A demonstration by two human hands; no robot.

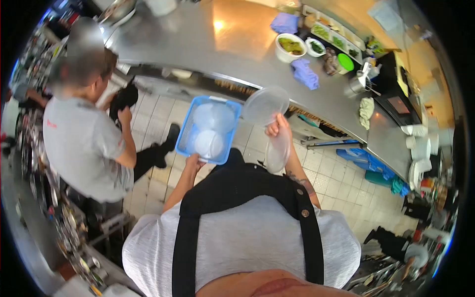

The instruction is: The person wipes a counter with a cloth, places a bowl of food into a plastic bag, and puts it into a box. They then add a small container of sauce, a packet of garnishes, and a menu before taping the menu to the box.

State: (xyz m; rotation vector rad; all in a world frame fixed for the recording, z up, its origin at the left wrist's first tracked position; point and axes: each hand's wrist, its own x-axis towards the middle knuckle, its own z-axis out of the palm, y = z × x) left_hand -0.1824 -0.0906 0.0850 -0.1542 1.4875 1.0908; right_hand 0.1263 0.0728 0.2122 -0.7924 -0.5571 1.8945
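My left hand grips the near edge of a blue plastic basket, held out in front of my body. Inside it lie clear round plastic containers or lids, partly overlapping. To the right, my right hand is closed on clear round plastic lids. One lid points up and away towards the counter. Another lid hangs below the fingers. The two hands are apart, with the basket left of the lids.
A steel counter curves across the front. On it stand a white tub of green food, purple cloths, a green-lidded tub and a black microwave. Close on my left, a person in a grey shirt holds something black.
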